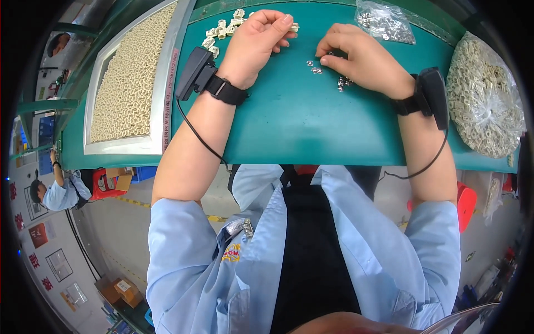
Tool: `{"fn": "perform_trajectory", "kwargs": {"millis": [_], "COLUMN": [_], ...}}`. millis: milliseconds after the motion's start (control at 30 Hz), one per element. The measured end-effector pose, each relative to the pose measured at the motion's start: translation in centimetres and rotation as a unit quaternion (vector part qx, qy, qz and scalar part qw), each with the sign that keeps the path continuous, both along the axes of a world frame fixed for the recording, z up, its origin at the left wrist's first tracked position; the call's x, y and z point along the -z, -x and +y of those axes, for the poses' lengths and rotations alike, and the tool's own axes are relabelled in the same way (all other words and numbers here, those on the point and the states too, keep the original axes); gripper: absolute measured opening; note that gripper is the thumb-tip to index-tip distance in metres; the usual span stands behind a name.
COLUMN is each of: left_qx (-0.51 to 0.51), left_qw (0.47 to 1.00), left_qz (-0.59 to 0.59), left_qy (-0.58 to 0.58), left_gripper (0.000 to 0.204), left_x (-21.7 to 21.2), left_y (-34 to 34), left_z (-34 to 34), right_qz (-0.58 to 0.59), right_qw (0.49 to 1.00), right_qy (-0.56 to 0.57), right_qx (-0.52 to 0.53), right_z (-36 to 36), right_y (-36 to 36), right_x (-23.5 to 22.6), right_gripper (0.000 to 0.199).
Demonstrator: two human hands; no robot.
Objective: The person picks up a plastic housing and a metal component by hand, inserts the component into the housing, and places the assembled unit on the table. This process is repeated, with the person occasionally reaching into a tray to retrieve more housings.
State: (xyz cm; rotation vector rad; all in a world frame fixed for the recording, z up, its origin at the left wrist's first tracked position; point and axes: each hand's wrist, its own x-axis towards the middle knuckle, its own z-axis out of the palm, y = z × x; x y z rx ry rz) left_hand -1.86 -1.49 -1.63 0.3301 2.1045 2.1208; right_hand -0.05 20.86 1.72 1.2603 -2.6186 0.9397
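My left hand (pixel 257 43) is closed in a pinch on a small cream plastic part (pixel 295 26) whose end sticks out past the fingertips. Loose cream plastic parts (pixel 222 30) of the same kind lie just beyond and left of that hand. Over the green mat, my right hand (pixel 361 58) is bent with thumb and forefinger curled toward each other. What it may hold, if anything, is too small or hidden. Beside its fingertips lie a few small shiny metal pieces (pixel 316 70), and more metal pieces (pixel 341 83) show under the palm.
A metal-framed tray (pixel 158 146) full of cream parts stands on the left of the green table (pixel 300 142). At the far right lies a clear bag of cream parts (pixel 484 100). A clear bag of metal pieces (pixel 385 23) sits at the back. Cables hang from both wrist devices.
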Motion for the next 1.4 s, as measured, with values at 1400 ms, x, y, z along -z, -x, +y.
{"fn": "perform_trajectory", "kwargs": {"millis": [1400], "left_qx": [0.142], "left_qw": [0.986], "left_qz": [-0.069], "left_qy": [-0.055], "left_gripper": [0.032], "left_x": [-1.3], "left_y": [-2.2], "left_z": [1.3], "right_qz": [0.091], "right_qw": [0.983], "right_qy": [0.129], "right_qx": [0.095], "right_z": [-1.3], "right_y": [-1.3], "right_x": [-1.9], "right_gripper": [0.009]}}
